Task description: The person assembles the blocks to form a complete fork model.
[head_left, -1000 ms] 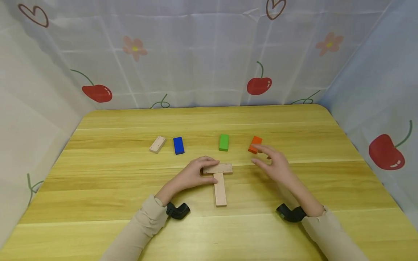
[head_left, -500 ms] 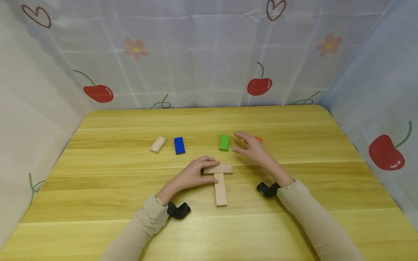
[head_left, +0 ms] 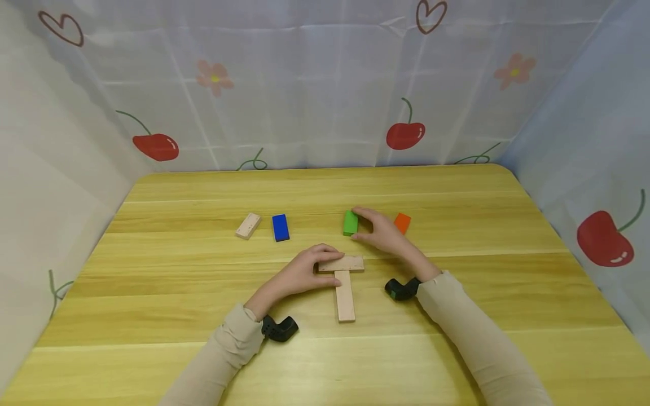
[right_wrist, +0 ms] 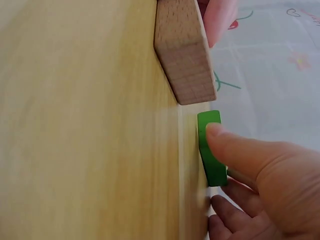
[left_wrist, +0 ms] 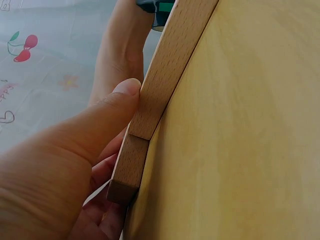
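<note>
Two plain wooden blocks lie flat in a T on the table: a crosswise block (head_left: 351, 263) at the far side and a lengthwise block (head_left: 345, 301) butting against it. My left hand (head_left: 299, 274) holds them at the joint, thumb on the lengthwise block, fingers behind the crosswise one. In the left wrist view the thumb presses on the wood (left_wrist: 160, 80). Beyond the T, my right hand (head_left: 383, 232) pinches a small green block (head_left: 350, 224) by its two ends. The right wrist view shows the thumb against the green block (right_wrist: 212, 160); its far end is partly covered.
An orange block (head_left: 403, 223) lies just right of my right hand. Further left are a blue block (head_left: 281, 228) and a small plain block (head_left: 248, 226). The wood-grain table (head_left: 203, 192) ends at a printed curtain (head_left: 315, 84) at the back. Each wrist wears a black camera (head_left: 280, 329).
My right hand has moved left from the orange block to the green block, and its thumb and fingers have closed on the green one. The left hand stays at the T.
</note>
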`<action>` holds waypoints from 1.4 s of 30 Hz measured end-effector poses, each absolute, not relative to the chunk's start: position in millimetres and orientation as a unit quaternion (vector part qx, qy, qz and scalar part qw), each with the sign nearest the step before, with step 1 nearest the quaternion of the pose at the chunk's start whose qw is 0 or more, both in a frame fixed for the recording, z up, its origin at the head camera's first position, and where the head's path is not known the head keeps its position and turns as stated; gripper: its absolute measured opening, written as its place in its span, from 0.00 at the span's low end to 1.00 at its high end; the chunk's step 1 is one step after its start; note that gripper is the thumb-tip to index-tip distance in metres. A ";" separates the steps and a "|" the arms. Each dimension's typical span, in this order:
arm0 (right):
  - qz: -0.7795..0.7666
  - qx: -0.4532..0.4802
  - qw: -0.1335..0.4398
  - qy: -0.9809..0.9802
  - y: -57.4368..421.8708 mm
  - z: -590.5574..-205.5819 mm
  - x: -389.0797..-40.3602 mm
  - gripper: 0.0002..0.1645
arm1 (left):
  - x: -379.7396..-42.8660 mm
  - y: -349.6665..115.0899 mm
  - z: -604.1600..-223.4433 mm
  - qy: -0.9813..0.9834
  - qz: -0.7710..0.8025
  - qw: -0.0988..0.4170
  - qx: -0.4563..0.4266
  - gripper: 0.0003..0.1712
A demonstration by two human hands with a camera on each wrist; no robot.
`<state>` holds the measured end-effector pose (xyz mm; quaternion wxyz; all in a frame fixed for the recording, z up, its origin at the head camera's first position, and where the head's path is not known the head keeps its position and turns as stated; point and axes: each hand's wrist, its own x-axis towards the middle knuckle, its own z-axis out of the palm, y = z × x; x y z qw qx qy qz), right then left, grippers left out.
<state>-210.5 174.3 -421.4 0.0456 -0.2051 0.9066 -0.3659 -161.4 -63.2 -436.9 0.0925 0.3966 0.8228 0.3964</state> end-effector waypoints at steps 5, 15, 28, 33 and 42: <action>-0.363 -0.194 0.035 0.911 172.0 -423.0 -211.5 0.38 | -161.1 -64.0 -437.0 0.824 0.397 0.092 0.394 0.33; -0.378 -0.184 0.031 0.907 170.2 -419.3 -206.6 0.38 | -160.5 -63.4 -437.6 0.826 0.392 0.096 0.394 0.32; -0.407 -0.223 0.015 0.886 168.5 -386.7 -151.4 0.38 | -161.2 -64.1 -436.3 0.824 0.395 0.087 0.398 0.31; -0.402 -0.247 0.009 0.882 169.7 -385.6 -119.9 0.39 | -160.9 -64.8 -436.0 0.822 0.400 0.088 0.397 0.32; -0.414 -0.274 0.056 0.866 172.1 -395.3 -73.1 0.40 | -161.1 -64.7 -436.6 0.820 0.405 0.099 0.392 0.32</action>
